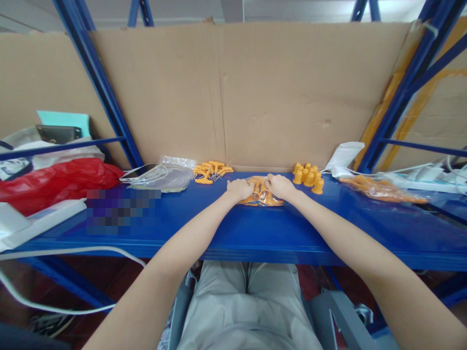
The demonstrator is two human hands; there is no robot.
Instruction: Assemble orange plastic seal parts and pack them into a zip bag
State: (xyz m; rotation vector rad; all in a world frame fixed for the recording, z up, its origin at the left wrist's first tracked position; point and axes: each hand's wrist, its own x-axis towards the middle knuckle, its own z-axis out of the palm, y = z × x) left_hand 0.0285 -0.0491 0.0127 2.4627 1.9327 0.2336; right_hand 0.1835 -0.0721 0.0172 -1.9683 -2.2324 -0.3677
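Observation:
In the middle of the blue shelf lies a clear plastic bag (263, 195) with orange plastic parts inside. My left hand (240, 190) grips its left side with curled fingers. On the opposite side, my right hand (280, 186) is closed on the bag's upper right edge. The fingertips of both hands are partly hidden. Left of the bag sits a pile of orange T-shaped handles with metal screws (211, 171). A group of orange cup-like pieces (308, 177) stands to the right of my right hand.
Another bag of orange parts (381, 188) lies farther right, near a white power strip (412, 183). At left are flat clear bags (164, 177), a white cable, and a red plastic bag (62, 180). A cardboard panel (255, 97) closes the back between blue posts.

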